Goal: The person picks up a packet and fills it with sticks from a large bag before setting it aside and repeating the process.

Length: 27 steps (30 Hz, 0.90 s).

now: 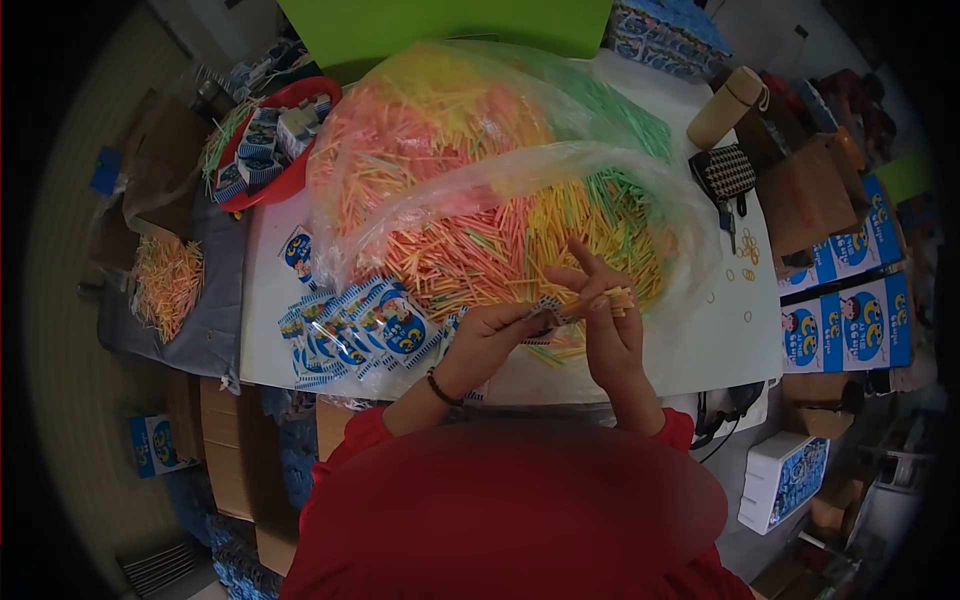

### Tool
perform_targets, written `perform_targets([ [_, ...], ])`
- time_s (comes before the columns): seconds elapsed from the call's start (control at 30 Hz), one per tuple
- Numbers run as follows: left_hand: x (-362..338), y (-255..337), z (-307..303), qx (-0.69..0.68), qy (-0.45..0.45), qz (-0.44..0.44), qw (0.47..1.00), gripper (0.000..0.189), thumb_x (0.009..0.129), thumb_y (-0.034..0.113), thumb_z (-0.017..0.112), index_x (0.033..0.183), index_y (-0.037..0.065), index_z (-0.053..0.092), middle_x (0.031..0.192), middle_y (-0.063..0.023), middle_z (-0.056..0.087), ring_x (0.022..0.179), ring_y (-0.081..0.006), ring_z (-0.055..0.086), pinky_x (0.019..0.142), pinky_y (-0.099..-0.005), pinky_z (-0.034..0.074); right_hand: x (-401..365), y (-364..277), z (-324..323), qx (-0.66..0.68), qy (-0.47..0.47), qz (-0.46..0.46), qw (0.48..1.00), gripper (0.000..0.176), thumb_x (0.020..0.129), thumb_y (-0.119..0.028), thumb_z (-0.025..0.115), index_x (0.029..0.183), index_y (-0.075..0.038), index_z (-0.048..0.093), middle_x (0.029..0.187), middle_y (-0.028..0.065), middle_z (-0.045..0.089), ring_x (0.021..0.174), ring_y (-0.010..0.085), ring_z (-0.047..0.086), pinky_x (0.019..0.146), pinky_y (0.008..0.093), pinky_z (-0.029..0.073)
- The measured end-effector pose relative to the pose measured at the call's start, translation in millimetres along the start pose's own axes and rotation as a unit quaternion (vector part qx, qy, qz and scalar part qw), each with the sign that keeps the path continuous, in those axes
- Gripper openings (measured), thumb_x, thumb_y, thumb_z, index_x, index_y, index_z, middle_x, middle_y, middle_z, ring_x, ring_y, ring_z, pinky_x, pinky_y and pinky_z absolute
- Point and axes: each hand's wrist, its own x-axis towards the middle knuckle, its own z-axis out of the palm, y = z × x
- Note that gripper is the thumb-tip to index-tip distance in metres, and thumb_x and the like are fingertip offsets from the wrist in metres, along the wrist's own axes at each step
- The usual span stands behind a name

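Over the table's front part, my left hand (485, 345) pinches a small printed packet (543, 312), with a beaded bracelet on the wrist. My right hand (610, 325) is closed on a small bundle of pale yellow sticks (621, 300), its index finger raised. The bundle lies close to the packet; whether its far end is inside the packet is hidden by my fingers. Behind both hands, a large clear plastic bag (430, 190) spills pink, yellow and green sticks (475, 250). Left of my left hand lie several flat blue and white packets (390, 320).
A red basin (325, 90) with packets stands at the back left, near a pile of sticks (168, 285) on a grey surface. At the right are a beige bottle (728, 105), a checked pouch (722, 173), rubber bands (748, 250) and blue boxes (850, 320).
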Motion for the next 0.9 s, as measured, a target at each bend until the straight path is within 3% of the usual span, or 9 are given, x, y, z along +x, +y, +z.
perform_targets([
  [0.13,-0.5,-2.5,0.4,-0.039,0.005,0.000,0.999,0.024,0.094,0.005,0.056,0.116,-0.003,0.064,0.100,-0.0044,0.069,0.093,-0.0090,0.063,0.083,-0.0232,0.051,2.3,-7.9,-4.7,-0.110,-0.071,-0.001,0.991,0.008,0.099,-0.016,0.042,0.100,-0.012,0.049,0.114,0.0097,0.067,0.139,0.0270,0.032,0.114,0.0464,0.000],
  [0.37,-2.8,-4.4,3.7,-0.032,0.001,0.027,0.999,0.028,0.097,0.007,0.052,0.123,0.000,0.059,0.111,-0.0053,0.065,0.103,-0.0121,0.060,0.089,-0.0257,0.049,-1.6,1.4,-8.2,-0.188,-0.125,0.053,0.973,0.010,0.099,-0.016,0.043,0.106,-0.013,0.050,0.122,0.0045,0.064,0.140,0.0279,0.031,0.113,0.0489,0.000],
  [0.57,1.9,-3.3,4.5,-0.106,-0.014,0.014,0.994,0.032,0.099,0.007,0.049,0.130,0.000,0.053,0.121,-0.0074,0.060,0.110,-0.0154,0.058,0.095,-0.0299,0.048,7.3,-20.5,-7.6,-0.289,-0.165,0.058,0.941,0.033,0.093,-0.029,0.055,0.120,-0.011,0.050,0.135,0.0056,0.052,0.140,0.0297,0.028,0.112,0.0500,0.004],
  [0.63,3.2,-2.5,4.1,-0.114,-0.018,0.021,0.993,0.032,0.099,0.007,0.048,0.130,0.000,0.052,0.121,-0.0071,0.060,0.111,-0.0163,0.058,0.096,-0.0315,0.047,13.8,-32.2,-9.3,-0.352,-0.170,0.022,0.920,0.050,0.083,-0.029,0.069,0.124,-0.009,0.048,0.136,0.0062,0.049,0.137,0.0296,0.032,0.112,0.0455,0.016],
  [0.67,3.4,-2.5,3.5,-0.150,-0.020,0.024,0.988,0.031,0.099,0.007,0.047,0.129,0.000,0.053,0.121,-0.0064,0.060,0.111,-0.0167,0.058,0.097,-0.0323,0.047,14.5,-31.9,-10.4,-0.349,-0.175,0.021,0.921,0.050,0.083,-0.029,0.069,0.124,-0.009,0.048,0.136,0.0062,0.049,0.137,0.0296,0.032,0.112,0.0455,0.016],
  [0.73,5.9,-6.6,0.4,-0.185,-0.018,0.029,0.982,0.029,0.099,0.006,0.046,0.127,0.000,0.054,0.120,-0.0057,0.060,0.112,-0.0171,0.058,0.097,-0.0331,0.046,15.4,-31.1,-13.2,-0.310,-0.096,0.032,0.945,0.044,0.076,-0.017,0.075,0.115,-0.007,0.055,0.122,0.0085,0.058,0.122,0.0298,0.047,0.102,0.0397,0.033],
  [0.77,8.8,-13.5,-2.7,-0.205,-0.020,0.029,0.978,0.029,0.099,0.006,0.047,0.126,0.000,0.054,0.119,-0.0052,0.060,0.111,-0.0161,0.058,0.097,-0.0328,0.046,13.7,-23.4,-20.1,-0.307,-0.099,0.030,0.946,0.044,0.076,-0.017,0.075,0.115,-0.007,0.055,0.122,0.0085,0.058,0.122,0.0298,0.047,0.102,0.0397,0.033],
  [0.83,11.4,-10.2,-0.2,-0.224,-0.019,0.029,0.974,0.029,0.098,0.006,0.048,0.126,0.001,0.054,0.118,-0.0046,0.061,0.110,-0.0151,0.058,0.097,-0.0324,0.046,11.9,-7.6,-27.5,-0.424,-0.072,0.041,0.902,0.029,0.076,-0.004,0.072,0.103,-0.005,0.061,0.102,0.0086,0.064,0.100,0.0289,0.056,0.088,0.0363,0.041],
  [0.9,12.0,-5.2,1.5,-0.079,0.012,0.105,0.991,0.028,0.096,0.006,0.053,0.124,0.003,0.056,0.117,-0.0045,0.061,0.106,-0.0133,0.058,0.094,-0.0295,0.046,9.4,-5.9,-23.9,-0.402,-0.039,-0.013,0.915,0.024,0.076,-0.003,0.070,0.098,-0.005,0.062,0.094,0.0080,0.064,0.093,0.0285,0.057,0.084,0.0367,0.041],
])
